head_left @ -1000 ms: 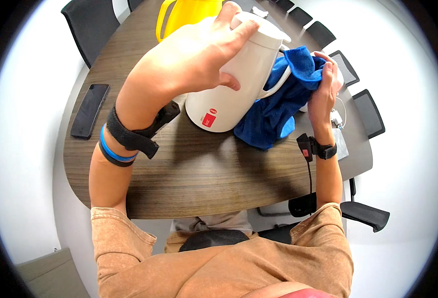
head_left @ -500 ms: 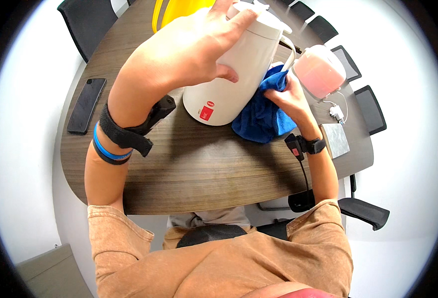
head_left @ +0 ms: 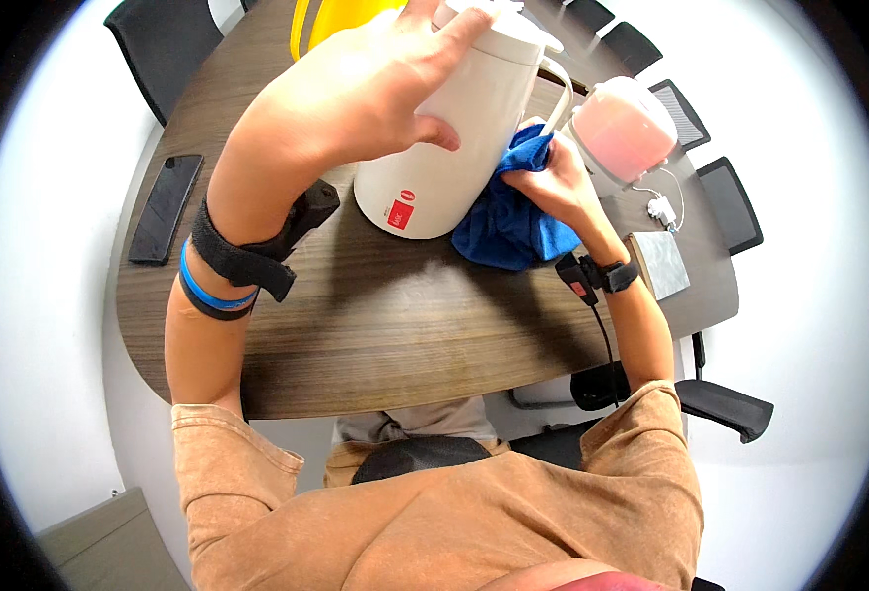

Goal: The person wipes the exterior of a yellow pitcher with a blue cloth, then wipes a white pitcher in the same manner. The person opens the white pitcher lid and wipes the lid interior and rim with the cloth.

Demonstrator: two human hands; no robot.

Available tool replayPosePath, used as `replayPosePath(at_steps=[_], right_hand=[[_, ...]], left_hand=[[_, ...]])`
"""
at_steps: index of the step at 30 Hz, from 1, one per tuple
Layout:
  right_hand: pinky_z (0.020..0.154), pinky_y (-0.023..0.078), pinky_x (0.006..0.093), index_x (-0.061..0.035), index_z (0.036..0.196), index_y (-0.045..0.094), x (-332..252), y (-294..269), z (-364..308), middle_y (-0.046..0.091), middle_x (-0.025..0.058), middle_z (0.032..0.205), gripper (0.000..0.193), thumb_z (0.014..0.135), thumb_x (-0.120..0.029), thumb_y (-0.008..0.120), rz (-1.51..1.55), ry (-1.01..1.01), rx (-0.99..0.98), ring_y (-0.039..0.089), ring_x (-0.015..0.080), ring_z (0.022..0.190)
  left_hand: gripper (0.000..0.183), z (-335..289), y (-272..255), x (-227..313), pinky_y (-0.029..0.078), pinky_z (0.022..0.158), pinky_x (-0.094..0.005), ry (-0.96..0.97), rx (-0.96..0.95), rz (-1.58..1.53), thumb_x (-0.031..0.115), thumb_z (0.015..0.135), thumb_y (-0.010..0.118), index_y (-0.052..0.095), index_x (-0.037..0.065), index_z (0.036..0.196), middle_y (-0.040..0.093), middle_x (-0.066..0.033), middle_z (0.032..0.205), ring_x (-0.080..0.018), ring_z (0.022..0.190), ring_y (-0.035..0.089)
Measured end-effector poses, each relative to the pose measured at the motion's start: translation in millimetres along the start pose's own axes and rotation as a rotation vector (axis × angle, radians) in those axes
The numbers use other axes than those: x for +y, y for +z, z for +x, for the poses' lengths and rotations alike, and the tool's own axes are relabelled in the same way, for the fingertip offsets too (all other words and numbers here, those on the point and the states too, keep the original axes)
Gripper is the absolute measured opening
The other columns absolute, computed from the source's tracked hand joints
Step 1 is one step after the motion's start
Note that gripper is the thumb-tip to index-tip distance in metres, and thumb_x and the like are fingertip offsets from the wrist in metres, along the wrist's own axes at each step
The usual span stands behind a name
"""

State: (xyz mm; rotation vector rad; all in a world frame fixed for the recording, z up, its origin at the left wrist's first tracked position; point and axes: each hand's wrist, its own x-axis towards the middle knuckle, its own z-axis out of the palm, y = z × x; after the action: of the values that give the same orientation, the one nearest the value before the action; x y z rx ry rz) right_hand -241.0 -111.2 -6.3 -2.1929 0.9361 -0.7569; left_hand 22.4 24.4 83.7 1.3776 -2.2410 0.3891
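Jug (head_left: 439,182), white, one: on the tabletop (head_left: 385,345), back from its near edge, between left and right edges. Long axis runs from the base toward the far right; whether the base sits flat cannot be told. Handle (head_left: 562,91), one, faces right.

Left hand (head_left: 380,103), one: laid over the jug's upper left side, gripping it, fingers at the lid, thumb on the body. Right hand (head_left: 558,185), one: closed on the cloth (head_left: 515,222), blue, one, bunched at the jug's right side. The handle lies just above the right fingers, this hand being the nearer to it.

Yellow jug (head_left: 346,22), one: farther off. Phone (head_left: 166,210), one: near the left edge. Pink-topped container (head_left: 628,126), charger plug (head_left: 660,209), grey notebook (head_left: 661,264), one each: toward the right edge.
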Motion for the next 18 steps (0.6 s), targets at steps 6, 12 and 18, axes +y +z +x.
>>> replayPosePath(at_steps=[6,12,18], right_hand=[[0.09,0.055,0.0309,-0.0029,0.113,0.067,-7.0,11.7,-5.2,0.074,0.0059,0.101,0.033,0.082,-0.003,0.075,0.073,0.044,0.125,0.068,0.0128,0.095],[0.087,0.054,0.0286,-0.0031,0.114,0.063,-6.4,-8.9,-4.3,0.07,0.0039,0.098,0.03,0.087,-0.005,0.075,0.043,-0.228,0.164,0.067,0.0122,0.093],[0.075,0.056,0.03,-0.0038,0.103,0.07,-14.4,-29.9,-22.5,0.069,0.0083,0.095,0.022,0.083,0.003,0.078,-0.407,-0.594,0.476,0.068,0.0168,0.087]], left_hand=[[0.093,3.0,7.9,-8.0,0.046,0.112,-0.0424,0.04,0.039,0.015,0.025,0.085,0.083,0.027,-0.003,0.153,0.037,-0.0356,0.147,-0.0496,0.13,0.053],[0.093,-1.1,3.8,-3.7,0.048,0.11,-0.0434,0.016,0.02,-0.057,0.024,0.084,0.084,0.027,-0.004,0.153,0.036,-0.0367,0.147,-0.0502,0.127,0.055],[0.093,-3.2,4.2,-0.4,0.051,0.106,-0.0428,0.03,0.048,-0.004,0.025,0.084,0.084,0.028,-0.005,0.153,0.036,-0.0368,0.147,-0.0493,0.122,0.059]])
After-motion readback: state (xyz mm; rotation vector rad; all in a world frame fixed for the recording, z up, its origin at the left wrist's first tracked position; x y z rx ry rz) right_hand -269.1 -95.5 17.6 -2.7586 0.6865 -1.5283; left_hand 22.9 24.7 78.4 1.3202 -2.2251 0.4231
